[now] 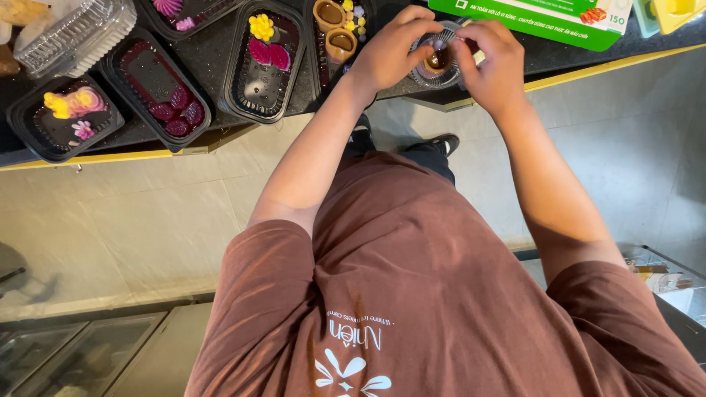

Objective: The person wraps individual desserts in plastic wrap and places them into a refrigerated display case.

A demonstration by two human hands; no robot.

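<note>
1. Small clear ribbed plastic cup [439,60] with a brown jelly inside sits at the upper centre of the frame, on the dark desk [213,44].
2. Left hand [391,50] pinches its rim with curled fingers.
3. Right hand [494,59] grips the other side likewise.
4. Black plastic trays [158,87] of coloured jellies lie upper left.

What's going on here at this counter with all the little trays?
A person in a brown shirt stands at a dark counter. Both hands, the left hand and the right hand, meet over a small clear fluted cup with a brown piece in it, fingers pinching at it. Beside them sit black plastic trays holding pink, yellow and brown shaped sweets, some half filled. A clear lid lies at the far left and a green box behind the hands.
</note>
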